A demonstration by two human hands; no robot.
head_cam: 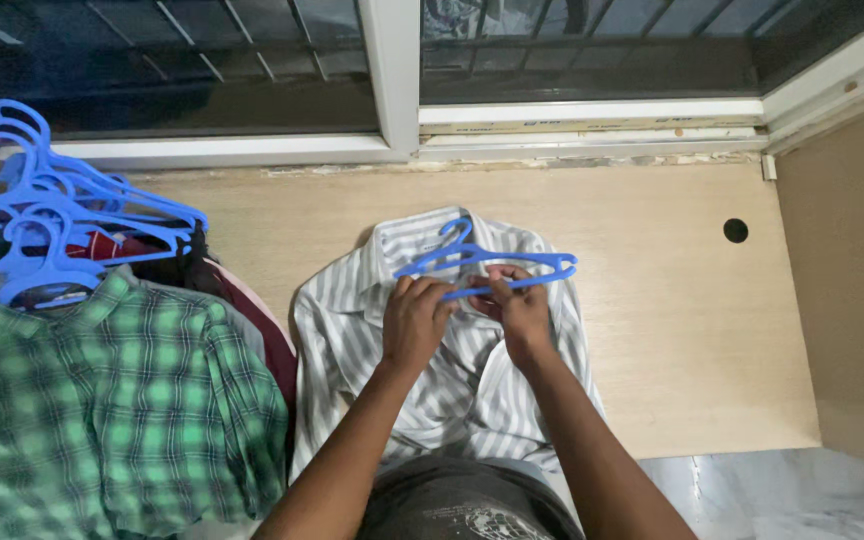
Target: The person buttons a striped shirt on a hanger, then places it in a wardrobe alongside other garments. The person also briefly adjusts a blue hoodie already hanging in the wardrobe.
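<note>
Blue plastic is what both my hands are closed on: a single blue hanger (pixel 485 264) held just above the collar of the grey-and-white striped shirt (pixel 442 370), which lies flat on the pale wooden platform (pixel 672 330) below the window (pixel 392 70). My left hand (pixel 415 322) pinches the lower bar near its left end, fingers curled tight around it; my right hand (pixel 520 310) grips the same bar near the middle, thumb and fingertips shut on it. The hook sits over the collar, the hanger's right arm reaching out past the shoulder. To the left a green plaid shirt (pixel 102 420) lies on a heap of clothes, with a bunch of blue hangers (pixel 42 230) on top of it. My worry from here: the collar looks closed, so a hanger arm forced in could snag the placket or bend the thin plastic. The hanger sits a little tilted too, so one shoulder may slip off it
</note>
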